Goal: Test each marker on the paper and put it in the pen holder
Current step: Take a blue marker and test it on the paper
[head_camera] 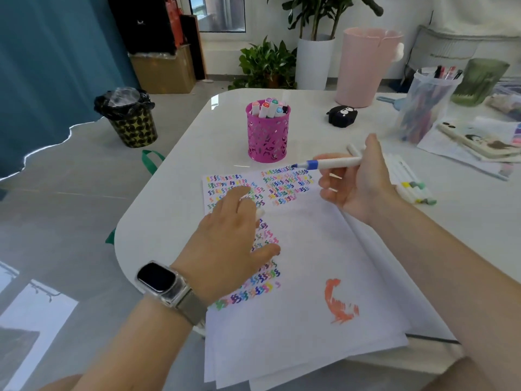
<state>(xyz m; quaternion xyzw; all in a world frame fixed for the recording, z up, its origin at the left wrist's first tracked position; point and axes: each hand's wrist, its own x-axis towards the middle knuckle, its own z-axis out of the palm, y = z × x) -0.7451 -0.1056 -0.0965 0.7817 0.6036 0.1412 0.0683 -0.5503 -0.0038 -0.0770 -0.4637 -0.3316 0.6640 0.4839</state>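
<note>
Blue ink is showing at the uncapped tip of the white-barrelled marker with a blue collar (324,163), which the right hand (358,182) is pinching between thumb and fingers, holding it roughly level with the tip pointing left and hovering just above the top edge of the white sheet of paper (310,249). The left hand (234,235) is lying flat with fingers spread on the paper's left side, pressing it onto the glossy white bench (197,142); something small and pale is peeking out under its fingers, possibly the cap, though I cannot tell. Rows of many-coloured squiggles are filling the paper's upper and left parts, so this marker is probably about to be tested. The pink perforated metal pen holder (267,134) is standing just beyond the paper, already carrying several capped markers, while a loose row of white untested markers (408,182) is lying to the right of the right hand. From here, the bare tip could smear the left hand or the bench if it is dropping outside the paper; the loose stacked sheets could slide if the left hand is lifting; and reaching to the tall holder could tip it over.
</note>
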